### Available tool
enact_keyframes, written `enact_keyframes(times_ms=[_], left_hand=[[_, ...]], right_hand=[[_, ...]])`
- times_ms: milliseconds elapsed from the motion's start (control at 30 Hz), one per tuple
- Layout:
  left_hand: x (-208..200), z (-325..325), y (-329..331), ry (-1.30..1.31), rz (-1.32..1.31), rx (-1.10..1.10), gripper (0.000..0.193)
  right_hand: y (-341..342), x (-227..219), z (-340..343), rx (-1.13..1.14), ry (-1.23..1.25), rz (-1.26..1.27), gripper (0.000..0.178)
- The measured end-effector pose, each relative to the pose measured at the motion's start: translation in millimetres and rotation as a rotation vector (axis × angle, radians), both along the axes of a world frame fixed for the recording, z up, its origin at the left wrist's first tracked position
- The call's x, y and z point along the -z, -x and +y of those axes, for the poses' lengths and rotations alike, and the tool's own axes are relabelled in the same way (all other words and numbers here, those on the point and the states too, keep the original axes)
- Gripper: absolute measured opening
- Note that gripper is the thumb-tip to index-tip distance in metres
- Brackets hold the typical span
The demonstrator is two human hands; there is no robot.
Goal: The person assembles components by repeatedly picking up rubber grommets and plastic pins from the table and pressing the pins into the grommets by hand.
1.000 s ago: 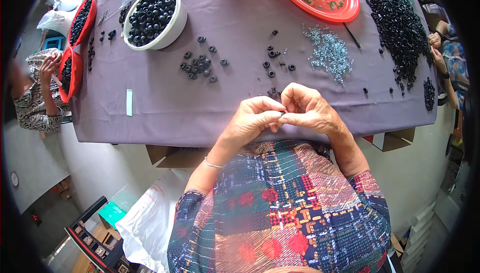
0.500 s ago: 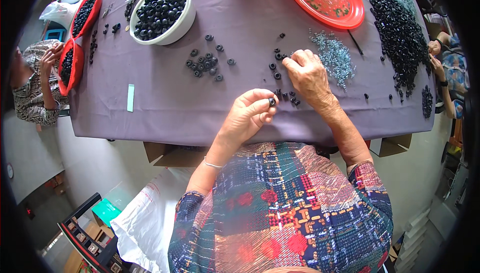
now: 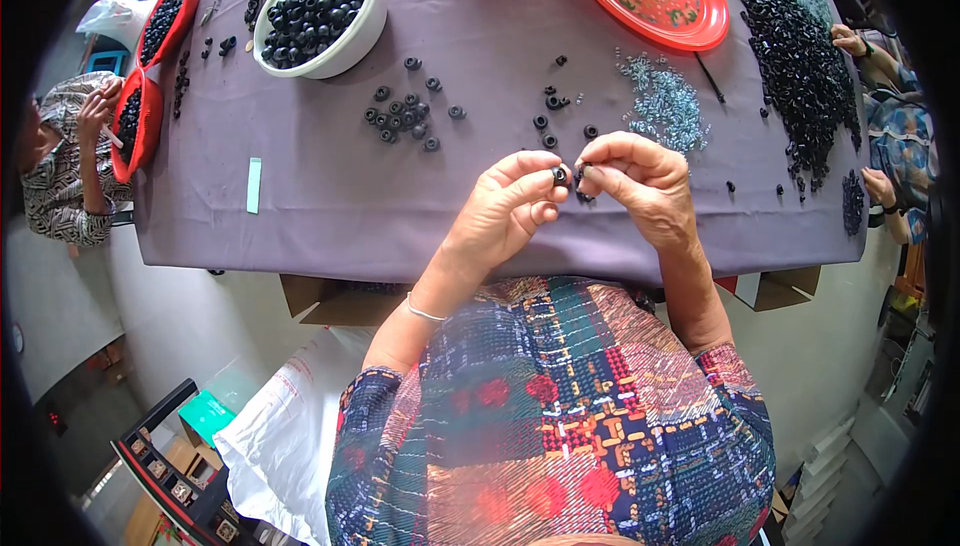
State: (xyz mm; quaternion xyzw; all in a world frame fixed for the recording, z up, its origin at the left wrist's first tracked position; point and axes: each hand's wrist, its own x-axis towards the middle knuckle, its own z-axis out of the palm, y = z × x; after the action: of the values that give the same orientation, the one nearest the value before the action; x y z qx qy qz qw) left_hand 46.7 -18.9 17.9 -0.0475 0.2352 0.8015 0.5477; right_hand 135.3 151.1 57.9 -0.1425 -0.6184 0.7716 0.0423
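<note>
My left hand (image 3: 505,208) pinches a round black bead (image 3: 559,177) with a hole in it between thumb and fingertips. Right beside it, my right hand (image 3: 648,188) is closed on a small dark piece (image 3: 582,173), mostly covered by the fingertips. The two pieces are very close; whether they touch I cannot tell. Several loose black parts (image 3: 541,123) lie just beyond my hands. Left of these is a cluster of round black beads (image 3: 408,118). Small clear bluish pieces (image 3: 665,111) are heaped beyond my right hand.
A white bowl (image 3: 372,31) full of black beads stands at the far left, a red plate (image 3: 712,21) at the far right. Beside the plate spreads a large pile of black pieces (image 3: 800,76). Red containers (image 3: 150,136) line the left edge. Other people sit at both sides.
My right hand has come back from the loose black parts to my left hand, with a small dark piece in its fingers. My left hand still holds its bead.
</note>
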Motion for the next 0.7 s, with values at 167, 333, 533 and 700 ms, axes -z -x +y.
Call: enact_keyframes(times_ms=[167,333,533,700], left_hand=[[-2.9,-0.8,-5.1,0.008,-0.018,-0.015,0.019],[-7.9,-0.4,-10.1,0.007,0.019,-0.037,0.018],[-13.3,-0.5,-13.1,-0.018,0.062,-0.043,0.017],[-13.7,-0.3,-14.4,-0.038,0.079,-0.044,0.017]], right_hand=[[-7.5,-7.0,-6.6,0.072,-0.166,0.155,0.012],[-8.8,-15.7,-12.4,0.097,-0.607,0.343,0.018],[-10.2,-14.0,-20.0,0.118,-0.610,0.353,0.019],[-11.8,-13.2,-20.2,0.110,-0.623,0.353,0.019]])
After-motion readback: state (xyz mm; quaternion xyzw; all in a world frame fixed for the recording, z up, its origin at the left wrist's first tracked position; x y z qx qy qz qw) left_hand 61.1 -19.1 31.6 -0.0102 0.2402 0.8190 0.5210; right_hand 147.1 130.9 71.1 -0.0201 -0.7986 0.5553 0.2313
